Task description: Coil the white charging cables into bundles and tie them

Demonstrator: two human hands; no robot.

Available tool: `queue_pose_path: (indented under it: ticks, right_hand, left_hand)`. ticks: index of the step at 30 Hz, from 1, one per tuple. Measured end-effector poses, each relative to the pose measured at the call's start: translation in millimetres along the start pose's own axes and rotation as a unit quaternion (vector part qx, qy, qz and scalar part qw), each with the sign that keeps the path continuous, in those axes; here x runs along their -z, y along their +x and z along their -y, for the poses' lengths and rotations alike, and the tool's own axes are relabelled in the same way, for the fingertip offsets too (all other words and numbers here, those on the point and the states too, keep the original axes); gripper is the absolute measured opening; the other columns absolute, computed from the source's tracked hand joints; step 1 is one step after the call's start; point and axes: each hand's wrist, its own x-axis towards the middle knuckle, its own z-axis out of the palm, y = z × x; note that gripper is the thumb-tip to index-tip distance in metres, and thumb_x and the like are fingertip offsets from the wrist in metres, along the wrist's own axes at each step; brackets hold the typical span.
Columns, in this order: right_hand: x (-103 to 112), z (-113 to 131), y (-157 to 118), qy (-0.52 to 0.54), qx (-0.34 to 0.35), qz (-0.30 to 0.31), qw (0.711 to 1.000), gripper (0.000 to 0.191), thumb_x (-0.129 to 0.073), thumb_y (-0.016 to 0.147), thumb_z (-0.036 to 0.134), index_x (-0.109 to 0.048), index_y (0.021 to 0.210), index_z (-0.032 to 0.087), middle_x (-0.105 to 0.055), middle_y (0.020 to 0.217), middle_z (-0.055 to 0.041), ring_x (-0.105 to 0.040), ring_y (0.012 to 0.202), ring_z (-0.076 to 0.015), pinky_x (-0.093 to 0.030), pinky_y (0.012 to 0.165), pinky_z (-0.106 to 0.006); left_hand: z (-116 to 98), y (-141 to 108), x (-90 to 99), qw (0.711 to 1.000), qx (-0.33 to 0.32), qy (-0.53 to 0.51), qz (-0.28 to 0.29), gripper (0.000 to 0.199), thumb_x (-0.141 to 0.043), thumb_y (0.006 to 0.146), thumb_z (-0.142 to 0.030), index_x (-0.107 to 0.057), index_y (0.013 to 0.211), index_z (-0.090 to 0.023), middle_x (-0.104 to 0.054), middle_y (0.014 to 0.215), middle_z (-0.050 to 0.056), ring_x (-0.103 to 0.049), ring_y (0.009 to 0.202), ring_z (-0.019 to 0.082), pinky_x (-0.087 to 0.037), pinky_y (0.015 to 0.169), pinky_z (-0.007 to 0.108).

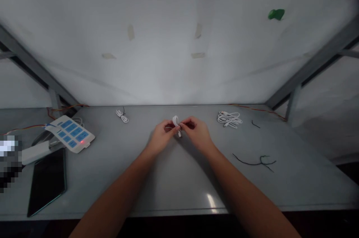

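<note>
My left hand (162,135) and my right hand (196,132) meet over the middle of the grey table (174,178). Between their fingertips they pinch a small coiled white cable (176,122), held just above the tabletop. A dark strand seems to run around the coil, but it is too small to be sure. Both forearms reach in from the near edge.
A tied white cable bundle (122,115) lies at the back left, a loose white cable heap (229,118) at the back right. Dark twist ties (256,162) lie to the right. A blue-and-white power strip (71,132) and a dark tablet (47,180) sit at the left.
</note>
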Motion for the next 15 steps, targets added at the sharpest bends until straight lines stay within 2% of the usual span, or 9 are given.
queue_pose_path:
  ticks: [5,11,15]
  right_hand:
    - [4.4,1.7,2.8,0.092,-0.061,0.027,0.993,0.019,-0.080,0.071,0.036,-0.070,0.074,0.020,-0.073,0.072,-0.0059,-0.066,0.069,-0.0210,-0.051,0.066,-0.034]
    - [10.4,0.4,6.8,0.239,-0.152,0.118,0.952,0.031,-0.088,0.062,0.041,-0.068,0.071,0.018,-0.067,0.064,-0.0029,-0.058,0.056,-0.0151,-0.047,0.057,-0.030]
    - [10.7,1.6,5.3,0.261,-0.145,0.146,0.943,0.031,-0.085,0.067,0.041,-0.065,0.074,0.019,-0.065,0.065,-0.0007,-0.057,0.056,-0.0145,-0.046,0.057,-0.030]
  left_hand:
    - [0.8,0.1,-2.2,0.997,0.000,-0.071,-0.007,0.037,-0.087,0.073,-0.039,-0.073,0.099,-0.017,-0.076,0.098,0.008,-0.069,0.092,0.021,-0.051,0.089,0.035]
    - [-3.6,-1.6,0.4,0.984,0.076,-0.155,0.030,0.039,-0.091,0.069,-0.033,-0.076,0.100,-0.015,-0.076,0.097,0.009,-0.069,0.087,0.019,-0.050,0.087,0.032]
    - [-9.0,-3.4,0.2,0.975,0.089,-0.201,0.033,0.032,-0.091,0.070,-0.028,-0.078,0.094,-0.014,-0.075,0.094,0.008,-0.067,0.086,0.017,-0.049,0.086,0.030]
